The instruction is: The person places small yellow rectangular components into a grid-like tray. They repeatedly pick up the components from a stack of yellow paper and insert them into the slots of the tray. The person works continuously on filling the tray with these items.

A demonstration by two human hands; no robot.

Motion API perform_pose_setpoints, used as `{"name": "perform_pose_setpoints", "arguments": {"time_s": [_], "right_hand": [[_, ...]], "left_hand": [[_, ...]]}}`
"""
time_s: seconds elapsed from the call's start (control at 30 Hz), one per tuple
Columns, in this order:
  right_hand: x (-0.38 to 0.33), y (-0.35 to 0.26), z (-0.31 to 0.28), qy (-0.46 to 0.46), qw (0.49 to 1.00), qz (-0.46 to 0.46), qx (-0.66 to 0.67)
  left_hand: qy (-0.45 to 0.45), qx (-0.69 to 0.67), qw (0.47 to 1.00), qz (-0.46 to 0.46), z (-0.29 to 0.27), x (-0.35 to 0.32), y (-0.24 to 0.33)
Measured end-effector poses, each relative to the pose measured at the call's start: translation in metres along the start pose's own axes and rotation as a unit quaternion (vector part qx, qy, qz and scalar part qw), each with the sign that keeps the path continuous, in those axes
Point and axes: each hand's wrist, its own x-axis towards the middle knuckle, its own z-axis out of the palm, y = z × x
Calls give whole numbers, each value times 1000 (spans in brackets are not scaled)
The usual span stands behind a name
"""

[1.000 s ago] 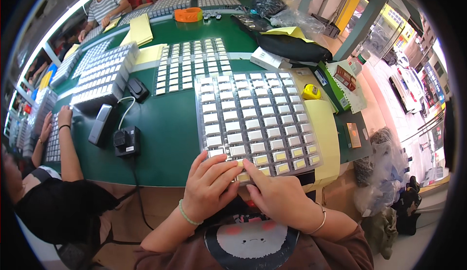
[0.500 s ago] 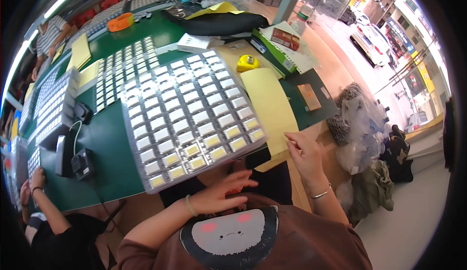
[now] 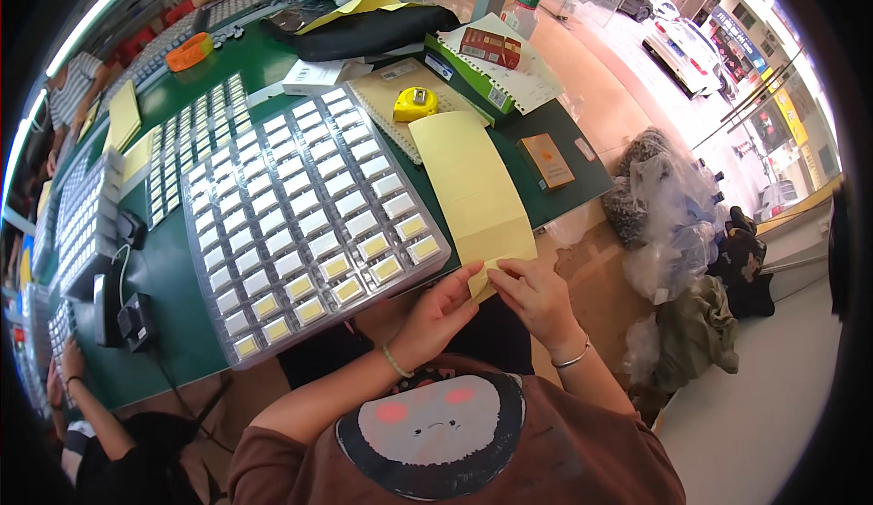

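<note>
The left hand (image 3: 443,317), half curled, holds the near end of a long yellow sheet (image 3: 477,187). The right hand (image 3: 538,298), fingers bent, pinches that same end. The sheet lies partly on the green table (image 3: 191,323), just right of 1 clear tray (image 3: 373,299) with rows of small white blocks (image 3: 324,245).

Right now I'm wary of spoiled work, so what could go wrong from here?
With the left hand and right hand at its near end, the yellow paper sheet might crease or tear. The plastic tray of white blocks lies at the green table's near edge, so a bump could shift it.
</note>
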Motion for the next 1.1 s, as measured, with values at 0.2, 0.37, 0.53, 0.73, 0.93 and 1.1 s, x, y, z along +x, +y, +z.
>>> {"name": "perform_pose_setpoints", "arguments": {"time_s": [0.2, 0.37, 0.53, 0.73, 0.93, 1.1], "right_hand": [[-4, -2, 3, 30, 999, -38, -14], [-13, -1, 13, 111, 981, 76, 139], [-10, 1, 12, 142, 934, 146, 293], [-19, 7, 5, 142, 901, 191, 363], [-16, 12, -6, 185, 819, 258, 478], [10, -12, -23, 126, 643, 335, 677]], "left_hand": [[21, -17, 1000, -12, 0, -4, 0], [19, -33, 999, -28, 6, -5, 2], [13, 4, 999, 31, 7, -2, 1], [17, -7, 999, 31, 5, -1, -7], [9, 49, 999, -19, 3, -1, -7], [12, 108, 994, 20, 6, -17, 10]]}}
